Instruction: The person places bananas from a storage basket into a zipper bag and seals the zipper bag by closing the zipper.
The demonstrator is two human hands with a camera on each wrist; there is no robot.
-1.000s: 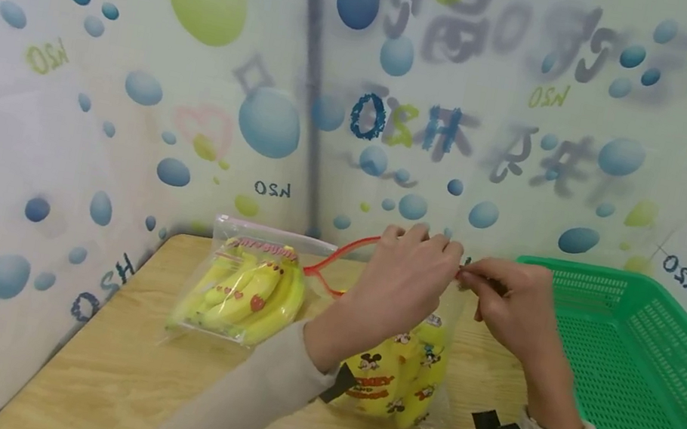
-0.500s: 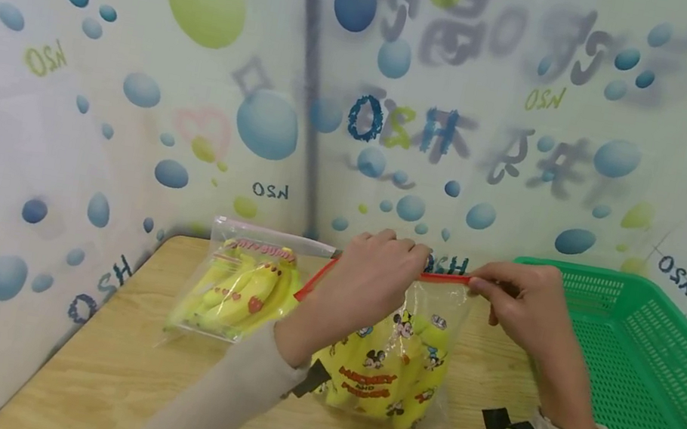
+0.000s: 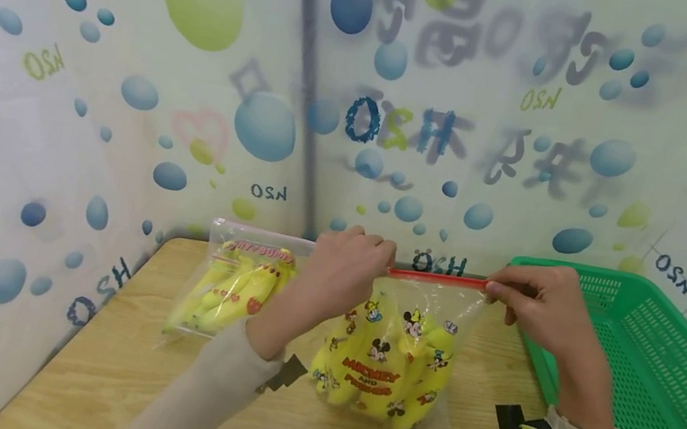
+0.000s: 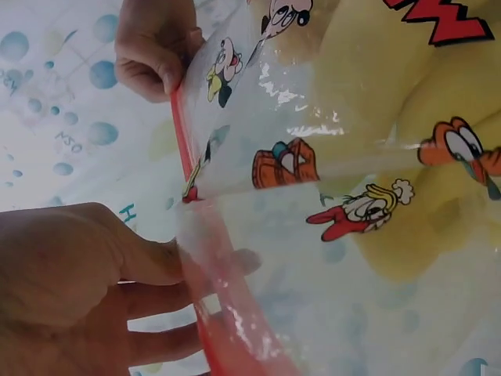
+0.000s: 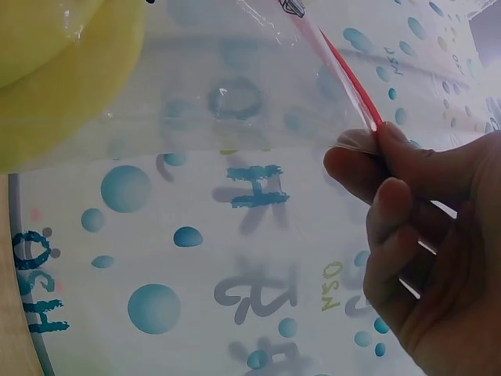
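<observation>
A clear zip bag [image 3: 385, 368] with cartoon prints and a red zip strip [image 3: 436, 278] stands upright on the table, yellow bananas [image 3: 414, 403] inside it. My left hand [image 3: 340, 275] pinches the strip toward its left part; in the left wrist view the thumb lies on the near side and the fingers show behind the plastic. At the strip's right end, my right hand [image 3: 542, 303] pinches the top corner between thumb and index finger, as the right wrist view shows. Between the hands the strip runs straight. My left hand hides the strip's left end.
Left of the bag lies a second clear zip bag [image 3: 233, 295] of bananas with a pale pink top, partly behind my left arm. A green slatted basket [image 3: 634, 404] stands at the right. A patterned sheet [image 3: 197, 104] rises behind the wooden table [image 3: 102, 371].
My left hand has slid left along the red strip, away from my right hand. The right hand has shifted slightly right. The strip, looped apart earlier at the left, now shows straight between the hands.
</observation>
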